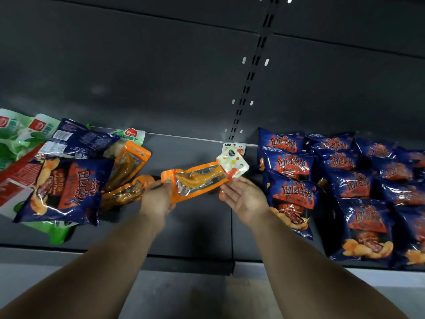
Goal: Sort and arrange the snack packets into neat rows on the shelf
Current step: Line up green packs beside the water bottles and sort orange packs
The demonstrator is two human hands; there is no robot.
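Orange clear-windowed plastic snack pouch (197, 180), centre of dark shelf (195, 226): left hand (158, 199) fingers pinching its nine-o'clock end, right hand (243, 199) fingers spread beneath its three-o'clock end.

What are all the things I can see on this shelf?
orange packet: one, orange with a clear window, held in the middle above the shelf
white packets: about two, white with coloured spots, at the orange packet's right end
blue chip bags: many, dark blue and red, in rows on the right
mixed pile: blue, orange, green and red packets, jumbled on the left
shelf: one, dark grey
left hand: grips the orange packet's left end
right hand: palm up, under its right end
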